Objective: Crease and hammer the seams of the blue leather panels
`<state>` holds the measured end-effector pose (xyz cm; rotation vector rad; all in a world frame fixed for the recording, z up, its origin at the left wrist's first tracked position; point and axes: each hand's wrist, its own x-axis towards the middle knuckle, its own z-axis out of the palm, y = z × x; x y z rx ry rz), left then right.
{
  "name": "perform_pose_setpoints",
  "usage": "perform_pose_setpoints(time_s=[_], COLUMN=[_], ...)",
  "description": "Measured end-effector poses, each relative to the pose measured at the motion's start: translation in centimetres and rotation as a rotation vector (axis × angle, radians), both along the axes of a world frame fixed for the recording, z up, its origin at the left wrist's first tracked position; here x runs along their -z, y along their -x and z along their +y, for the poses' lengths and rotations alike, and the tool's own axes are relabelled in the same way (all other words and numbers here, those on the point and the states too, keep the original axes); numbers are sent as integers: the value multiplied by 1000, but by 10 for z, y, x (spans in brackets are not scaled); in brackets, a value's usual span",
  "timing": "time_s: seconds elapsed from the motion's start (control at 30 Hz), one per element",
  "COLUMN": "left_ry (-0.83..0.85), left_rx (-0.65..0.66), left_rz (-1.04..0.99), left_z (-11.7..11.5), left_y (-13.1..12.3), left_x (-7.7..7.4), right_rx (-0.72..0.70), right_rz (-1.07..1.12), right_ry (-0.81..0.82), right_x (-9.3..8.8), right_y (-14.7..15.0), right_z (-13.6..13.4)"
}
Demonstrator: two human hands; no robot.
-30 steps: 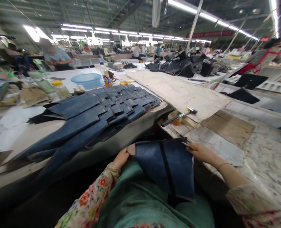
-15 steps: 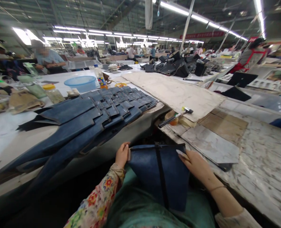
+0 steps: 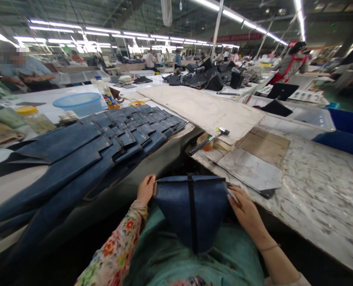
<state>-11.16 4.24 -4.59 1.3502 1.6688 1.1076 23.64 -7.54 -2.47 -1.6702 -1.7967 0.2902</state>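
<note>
A dark blue leather piece (image 3: 191,206) with a black strip down its middle lies on my lap, over a green apron. My left hand (image 3: 145,190) pinches its upper left corner. At the upper right corner my right hand (image 3: 245,209) grips the edge, fingers closed on it. A fanned row of several matching blue leather pieces (image 3: 105,143) lies on the table to my left.
A hammer (image 3: 208,141) rests at the edge of a beige mat (image 3: 206,109). A grey slab (image 3: 249,171) lies on the marble table at right. A blue bowl (image 3: 79,103), a bottle (image 3: 106,92) and a jar (image 3: 35,118) stand behind. Other people work at distant tables.
The camera view swung right and down a little. The leather piece shifted from tilted to squarely across my lap, and my right hand slid closer along its right edge.
</note>
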Motion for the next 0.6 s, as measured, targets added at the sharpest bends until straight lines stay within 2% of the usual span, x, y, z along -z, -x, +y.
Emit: perform_pose_setpoints(time_s=[0.1,0.2,0.3,0.4,0.5,0.6], left_ry=[-61,-168,-362,-520,-601,-657], left_rx=[65,131,283,515,703,775], left_rz=[76,166,351,495,568,643], left_z=[-4,-12,-26,-43,-52,-50], left_y=[2,-11,-44,-91,-137,-168], left_x=[-11,-30,-51,-65,-65,-54], right_rx=[50,58,83,142,161,128], right_rz=[40,-43,-162,-211,-189,-160], right_ry=[-36,-18,-16,-23,-14,-7], right_x=[0,-2,-1,2,5,6], right_y=[4,9,13,14,11,9], right_z=[-15,-31,-40,-41,-38,-36])
